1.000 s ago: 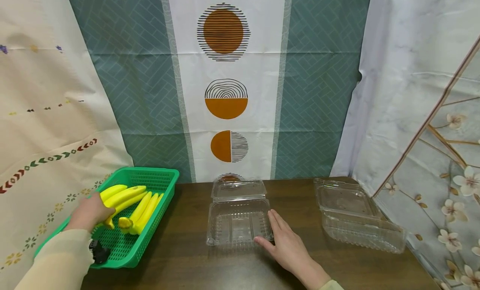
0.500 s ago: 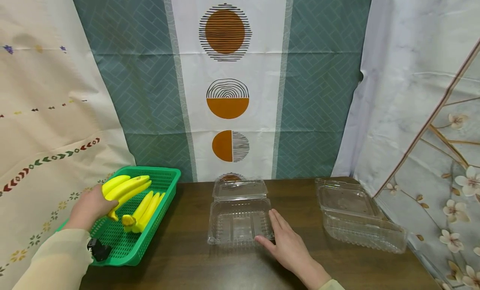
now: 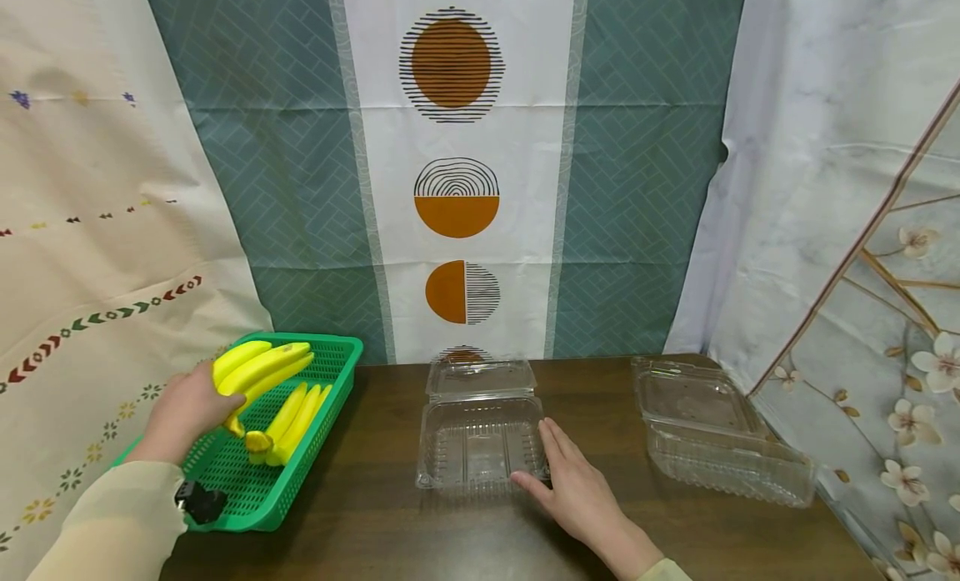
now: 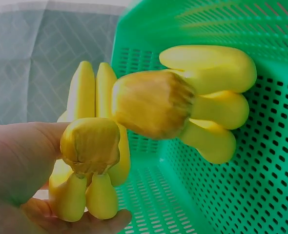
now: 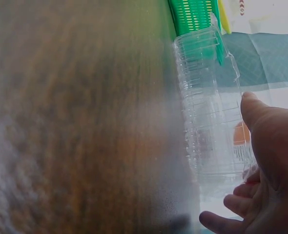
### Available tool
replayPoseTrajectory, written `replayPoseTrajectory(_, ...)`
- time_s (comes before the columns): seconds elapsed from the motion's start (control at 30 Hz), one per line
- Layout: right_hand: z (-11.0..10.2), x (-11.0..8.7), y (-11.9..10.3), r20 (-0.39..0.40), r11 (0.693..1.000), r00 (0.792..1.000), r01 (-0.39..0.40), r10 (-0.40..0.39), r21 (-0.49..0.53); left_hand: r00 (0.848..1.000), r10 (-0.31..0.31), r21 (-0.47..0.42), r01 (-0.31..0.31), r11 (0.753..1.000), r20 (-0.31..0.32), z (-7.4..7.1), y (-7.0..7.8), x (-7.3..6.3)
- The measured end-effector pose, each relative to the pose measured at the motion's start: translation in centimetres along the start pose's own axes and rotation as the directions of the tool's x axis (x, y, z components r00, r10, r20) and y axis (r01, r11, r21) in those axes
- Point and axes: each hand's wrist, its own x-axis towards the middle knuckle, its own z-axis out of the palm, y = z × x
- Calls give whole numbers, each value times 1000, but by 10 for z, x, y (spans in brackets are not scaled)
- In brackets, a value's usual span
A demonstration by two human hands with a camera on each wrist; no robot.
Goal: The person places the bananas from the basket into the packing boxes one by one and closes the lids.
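Left hand (image 3: 187,406) pinching 1 banana bunch (image 3: 258,377), tips pointing away, over green basket (image 3: 341,398), 2nd bunch (image 3: 294,429) lying inside.

Bunch of bananas (image 3: 264,371): yellow, brownish stem (image 4: 91,146); held in the left hand (image 3: 189,408) over the green basket (image 3: 330,361), tips pointing away. Plastic box (image 3: 482,443): clear, ribbed; sits upright on the table (image 3: 375,506), lid (image 3: 482,379) open at far side.

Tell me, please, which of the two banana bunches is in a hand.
The left bunch, gripped by the left hand; the right bunch lies in the green basket with no hand touching it.
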Motion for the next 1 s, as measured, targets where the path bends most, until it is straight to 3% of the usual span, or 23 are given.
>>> replayPoseTrajectory(0.23, -1, 0, 0, 1, 1000, 1000, -2, 2, 5, 998, 24, 8, -23, 1000, -50, 8, -6, 13)
replayPoseTrajectory(0.33, -2, -1, -1, -4, 1000, 1000, 3, -2, 4, 997, 40, 0, -40, 999, -59, 8, -2, 15)
replayPoseTrajectory(0.67, -3, -1, -2, -10, 1000, 1000, 4, -4, 3, 994, 71, 1, -71, 997, -77, -4, 43, -5)
replayPoseTrajectory(1.0, -1, -1, -1, -9, 1000, 1000, -3, 3, 1, 993, 95, -14, -97, 995, -64, -3, 63, -8)
